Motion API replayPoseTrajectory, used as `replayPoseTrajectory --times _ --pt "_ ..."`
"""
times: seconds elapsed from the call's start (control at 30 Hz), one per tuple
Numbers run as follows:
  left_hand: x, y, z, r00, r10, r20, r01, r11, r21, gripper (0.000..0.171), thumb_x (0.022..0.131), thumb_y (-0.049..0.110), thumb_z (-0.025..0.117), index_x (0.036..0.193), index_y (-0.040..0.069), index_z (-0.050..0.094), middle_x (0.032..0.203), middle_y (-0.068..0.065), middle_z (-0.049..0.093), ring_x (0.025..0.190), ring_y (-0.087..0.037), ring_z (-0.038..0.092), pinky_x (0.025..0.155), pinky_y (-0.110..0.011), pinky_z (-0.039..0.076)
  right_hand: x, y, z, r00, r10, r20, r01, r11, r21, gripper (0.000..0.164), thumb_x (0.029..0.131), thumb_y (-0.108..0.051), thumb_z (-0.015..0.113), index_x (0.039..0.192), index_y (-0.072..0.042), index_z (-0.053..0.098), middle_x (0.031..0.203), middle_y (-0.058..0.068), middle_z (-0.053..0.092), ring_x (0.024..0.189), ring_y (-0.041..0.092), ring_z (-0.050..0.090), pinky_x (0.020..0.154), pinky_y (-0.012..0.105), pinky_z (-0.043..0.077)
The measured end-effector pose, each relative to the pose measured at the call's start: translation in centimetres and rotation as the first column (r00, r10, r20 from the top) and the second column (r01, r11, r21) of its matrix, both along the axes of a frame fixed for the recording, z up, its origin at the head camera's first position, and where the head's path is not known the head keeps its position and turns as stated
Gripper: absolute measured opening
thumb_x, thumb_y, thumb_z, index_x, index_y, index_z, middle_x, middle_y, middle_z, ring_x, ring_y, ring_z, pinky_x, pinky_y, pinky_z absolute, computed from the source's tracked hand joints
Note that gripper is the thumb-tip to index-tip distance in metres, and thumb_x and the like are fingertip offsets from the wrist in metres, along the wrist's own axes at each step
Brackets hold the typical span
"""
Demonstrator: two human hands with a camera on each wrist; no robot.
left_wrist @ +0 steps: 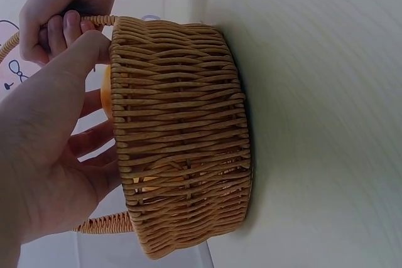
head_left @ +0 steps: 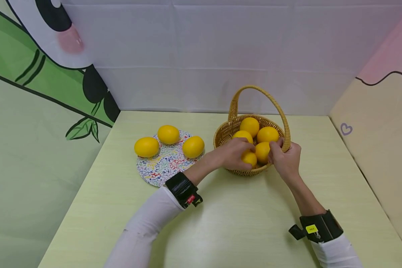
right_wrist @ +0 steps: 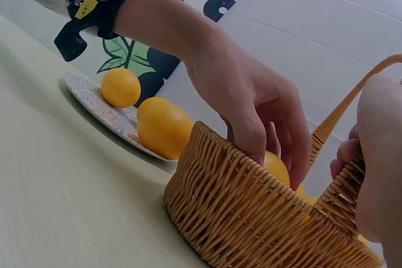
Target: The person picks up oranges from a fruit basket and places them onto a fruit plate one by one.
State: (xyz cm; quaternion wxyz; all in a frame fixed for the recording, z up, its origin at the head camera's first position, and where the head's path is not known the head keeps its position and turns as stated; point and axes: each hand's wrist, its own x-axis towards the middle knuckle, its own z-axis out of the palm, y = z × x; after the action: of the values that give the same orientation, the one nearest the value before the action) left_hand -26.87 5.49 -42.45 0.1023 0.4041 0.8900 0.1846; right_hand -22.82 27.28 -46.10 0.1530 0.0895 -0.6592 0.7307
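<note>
A wicker basket (head_left: pixel 226 134) with an arched handle holds several smooth, oval yellow fruits (head_left: pixel 249 126). My left hand (head_left: pixel 236 153) reaches over its front left rim, thumb and fingers curled round a yellow fruit (head_left: pixel 249 159) inside. In the left wrist view the basket wall (left_wrist: pixel 182 111) hides most of that fruit. My right hand (head_left: pixel 286 159) grips the base of the handle (head_left: pixel 286 128) on the basket's right side. Left of the basket, three more yellow fruits (head_left: pixel 193 147) lie on a round plate (head_left: pixel 154 171) with a multicoloured squiggle pattern.
Both basket and plate stand toward the back of a pale table (head_left: pixel 241 223). A light wall sheet (head_left: pixel 187 56) rises right behind it, with printed cloth on both sides. My left forearm (head_left: pixel 204 167) crosses over the plate's right edge.
</note>
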Motion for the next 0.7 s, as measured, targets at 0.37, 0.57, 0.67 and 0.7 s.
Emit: replayPoseTrajectory --times 0.37,0.57,0.67,0.7 --pt "-0.1 -0.4 0.1 1.000 0.005 0.005 -0.005 0.998 0.063 0.050 0.097 0.032 0.084 0.140 0.009 0.073 0.134 -0.007 0.076 0.114 -0.019 0.064 0.096 -0.029 0.052 0.0 0.0 0.0 1.000 0.000 0.000 0.000 1.000 0.001 0.045 0.108 -0.002 0.060 0.066 0.007 0.045 0.050 0.006 0.048 0.040 0.020 0.043 0.039 0.028 0.039" --pt "0.1 -0.9 0.8 0.999 0.037 0.003 -0.037 0.995 0.092 0.050 0.096 0.033 0.085 0.139 0.010 0.074 0.138 -0.008 0.075 0.121 -0.022 0.065 0.105 -0.038 0.055 0.0 0.0 0.1 1.000 0.008 0.004 -0.008 1.000 -0.013 0.044 0.107 -0.001 0.060 0.066 0.007 0.045 0.049 0.006 0.048 0.040 0.018 0.042 0.039 0.029 0.038" --pt "0.2 -1.3 1.0 0.998 0.059 0.006 -0.060 0.992 0.114 0.051 0.096 0.033 0.085 0.141 0.011 0.074 0.141 -0.008 0.073 0.125 -0.023 0.066 0.108 -0.040 0.056 0.1 0.0 0.1 1.000 0.010 0.008 -0.010 1.000 -0.018 0.044 0.107 -0.001 0.059 0.066 0.006 0.045 0.049 0.006 0.048 0.040 0.018 0.042 0.039 0.029 0.038" --pt "0.3 -1.4 1.1 0.998 0.066 0.005 -0.066 0.991 0.120 0.052 0.096 0.033 0.085 0.142 0.012 0.074 0.143 -0.007 0.073 0.128 -0.024 0.066 0.110 -0.041 0.056 0.1 0.0 0.1 1.000 0.011 0.008 -0.011 1.000 -0.021 0.044 0.107 -0.001 0.059 0.066 0.007 0.045 0.049 0.006 0.048 0.040 0.018 0.042 0.039 0.029 0.038"
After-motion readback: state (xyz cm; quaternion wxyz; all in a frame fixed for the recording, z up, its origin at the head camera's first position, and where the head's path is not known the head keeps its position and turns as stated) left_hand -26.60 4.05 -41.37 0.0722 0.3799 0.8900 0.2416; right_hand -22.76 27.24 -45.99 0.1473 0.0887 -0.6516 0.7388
